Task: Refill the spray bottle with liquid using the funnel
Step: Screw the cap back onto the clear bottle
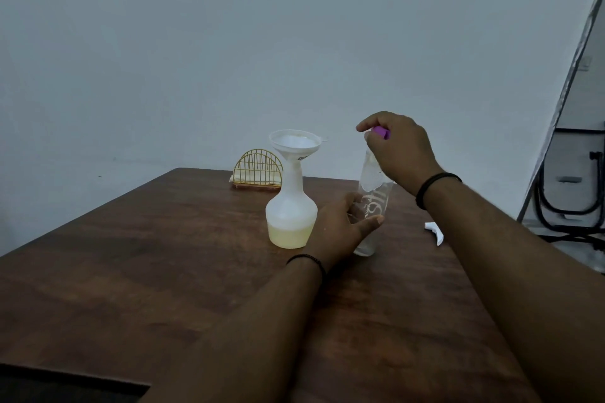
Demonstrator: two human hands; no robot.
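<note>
A white translucent spray bottle [291,213] stands on the wooden table [163,255] with pale yellow liquid in its lower part. A white funnel [294,144] sits in its neck. To its right stands a clear plastic bottle [376,203] with white lettering. My left hand [340,226] grips that bottle around its lower body. My right hand [397,149] is over the bottle's top, its fingers curled round the purple cap [380,132]. The white spray trigger head [434,232] lies on the table further right.
A gold wire napkin holder [258,170] stands at the table's far edge behind the spray bottle. A dark object [65,383] shows at the near left corner. Black metal chair frames [569,199] stand off the table at right.
</note>
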